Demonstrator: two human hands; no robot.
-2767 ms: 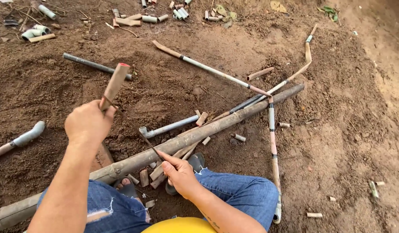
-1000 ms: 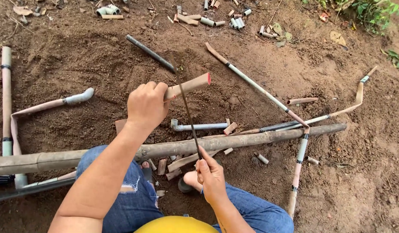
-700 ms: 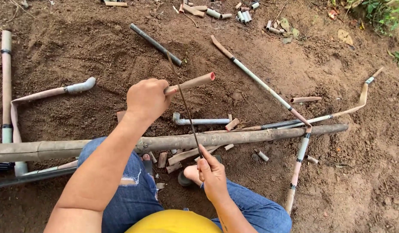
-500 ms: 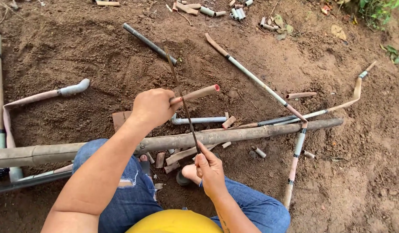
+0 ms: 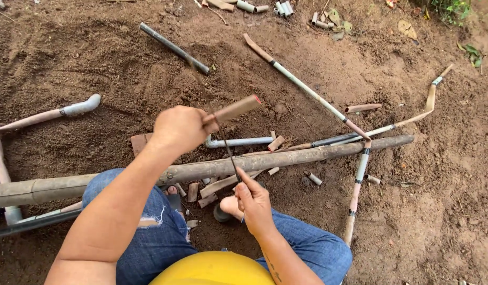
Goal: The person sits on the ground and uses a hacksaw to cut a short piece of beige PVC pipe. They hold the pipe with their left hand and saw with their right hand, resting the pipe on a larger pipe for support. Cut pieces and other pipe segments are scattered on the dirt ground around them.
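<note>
My left hand (image 5: 179, 129) grips a tool by its short wooden handle (image 5: 234, 109), which has a red tip. A thin dark blade (image 5: 231, 155) runs down from the handle across a long brown pole (image 5: 307, 154) lying on the soil. The lower end of the blade is pinched in my right hand (image 5: 254, 203), just on the near side of the pole. I sit on the ground in torn blue jeans (image 5: 144, 237), with the pole across my legs. Short cut pieces (image 5: 215, 186) lie under the pole by my foot.
Bare brown soil all around. A dark pipe (image 5: 173, 47) lies at the back, and a long thin cane (image 5: 302, 87) runs diagonally to the right. A bent pale pipe (image 5: 49, 115) is at left. A short grey tube (image 5: 238, 142) lies behind the pole. Scraps are at the top edge.
My left hand has brought the tool down from a raised position, and the blade now lies across the pole. My right hand has stayed at the blade's lower end.
</note>
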